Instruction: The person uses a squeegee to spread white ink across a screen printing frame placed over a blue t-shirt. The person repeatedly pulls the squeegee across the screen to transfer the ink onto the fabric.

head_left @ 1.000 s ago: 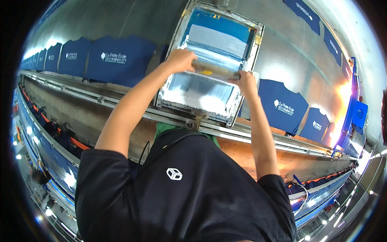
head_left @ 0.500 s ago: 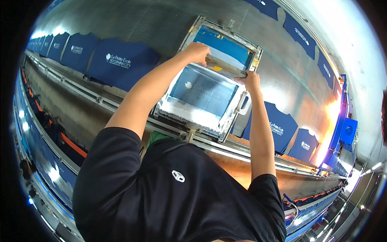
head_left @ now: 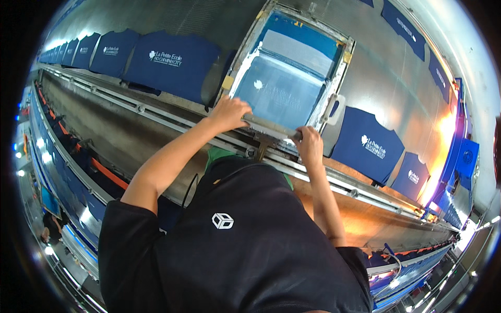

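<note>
A screen-printing frame (head_left: 342, 65) lies on the long grey table in front of me. Its blue mesh (head_left: 279, 96) carries a pale design, and a band of white ink crosses it farther up. My left hand (head_left: 231, 113) is closed round the left end of a squeegee (head_left: 271, 129), and my right hand (head_left: 310, 142) grips the right end. The squeegee sits along the near end of the frame; its blade edge is hidden from this view. A white loop handle (head_left: 333, 109) sticks out from the frame's right side.
Navy shirt pieces with white prints lie along the table, one (head_left: 172, 68) left of the frame and another (head_left: 368, 143) right of it. A metal rail (head_left: 203, 128) runs along the near edge. Bright orange light glows at the far right, by a blue machine (head_left: 466, 159).
Both hands have drawn the squeegee from the middle of the screen toward me, to its near end. The view has shifted, so the frame appears higher and farther right.
</note>
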Tool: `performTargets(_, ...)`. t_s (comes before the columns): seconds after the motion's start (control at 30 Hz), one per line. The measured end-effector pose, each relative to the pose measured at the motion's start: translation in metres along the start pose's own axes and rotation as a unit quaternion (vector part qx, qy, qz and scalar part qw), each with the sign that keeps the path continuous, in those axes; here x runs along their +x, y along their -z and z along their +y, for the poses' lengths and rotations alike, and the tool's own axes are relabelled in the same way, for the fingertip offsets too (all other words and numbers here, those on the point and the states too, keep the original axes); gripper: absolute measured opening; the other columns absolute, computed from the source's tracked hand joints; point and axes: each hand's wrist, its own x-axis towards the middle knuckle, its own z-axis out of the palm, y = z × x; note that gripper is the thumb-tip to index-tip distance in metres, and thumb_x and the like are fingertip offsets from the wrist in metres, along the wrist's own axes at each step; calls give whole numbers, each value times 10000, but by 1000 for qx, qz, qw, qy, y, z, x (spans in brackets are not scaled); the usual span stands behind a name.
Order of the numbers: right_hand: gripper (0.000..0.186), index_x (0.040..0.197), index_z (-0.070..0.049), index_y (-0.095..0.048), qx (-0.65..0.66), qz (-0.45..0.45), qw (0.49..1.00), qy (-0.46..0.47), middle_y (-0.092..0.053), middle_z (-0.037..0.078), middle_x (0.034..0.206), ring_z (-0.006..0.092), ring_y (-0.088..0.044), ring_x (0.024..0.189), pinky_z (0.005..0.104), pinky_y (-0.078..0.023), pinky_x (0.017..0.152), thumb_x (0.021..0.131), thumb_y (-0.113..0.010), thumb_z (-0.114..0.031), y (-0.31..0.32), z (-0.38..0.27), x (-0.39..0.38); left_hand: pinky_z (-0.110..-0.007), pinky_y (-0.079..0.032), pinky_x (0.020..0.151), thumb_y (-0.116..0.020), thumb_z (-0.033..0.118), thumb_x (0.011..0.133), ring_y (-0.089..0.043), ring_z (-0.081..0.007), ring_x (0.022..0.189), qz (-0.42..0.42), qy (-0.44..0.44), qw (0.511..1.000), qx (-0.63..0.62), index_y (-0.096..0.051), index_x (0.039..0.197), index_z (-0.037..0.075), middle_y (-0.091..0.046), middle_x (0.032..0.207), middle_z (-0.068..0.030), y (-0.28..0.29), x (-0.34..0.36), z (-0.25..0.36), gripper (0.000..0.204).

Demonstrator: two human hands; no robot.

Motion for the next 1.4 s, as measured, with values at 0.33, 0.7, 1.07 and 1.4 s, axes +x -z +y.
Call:
performTargets(0.33, 702, 849, 14, -730, -7, -158, 986, -48, -704, 158, 680, 356, -714, 647, 449, -576, 678, 704, -853, -662, -3, 29, 84, -497, -552, 703, -801, 763, 654, -712, -401, 811, -138, 29, 989, -52, -721, 873, 30, -709, 774, -179, -19, 101, -18, 769)
performTargets(0.7, 361, 1217, -124, -739, 114, 254, 936, -215, -768, 132, 953, 242, -742, 889, 387, -570, 805, 992, -684, -400, 49, 145, 117, -441, -541, 854, -869, 599, 694, -722, -334, 1006, -89, 12, 985, -146, -764, 1141, 85, -769, 1053, -148, 50, 227, -53, 689)
performTargets(1.07, 279, 1102, -25, -759, 322, 285, 884, -184, -723, 110, 857, 181, -647, 745, 352, -524, 718, 997, -659, -264, 9, 168, 150, -418, -566, 881, -725, 86, 781, -729, -330, 992, 43, 13, 988, -145, -764, 1201, 175, -767, 1113, -119, 47, 138, -26, 431)
performTargets(1.4, 185, 1101, -63, -765, 291, 335, 882, -161, -541, -47, 647, 45, -462, 554, 232, -351, 496, 1021, -644, -177, 40, 63, 147, -398, -554, 998, -785, 76, 743, -692, -255, 1165, 125, -29, 979, -157, -740, 1255, 169, -736, 1265, -48, 1, -78, 16, 522)
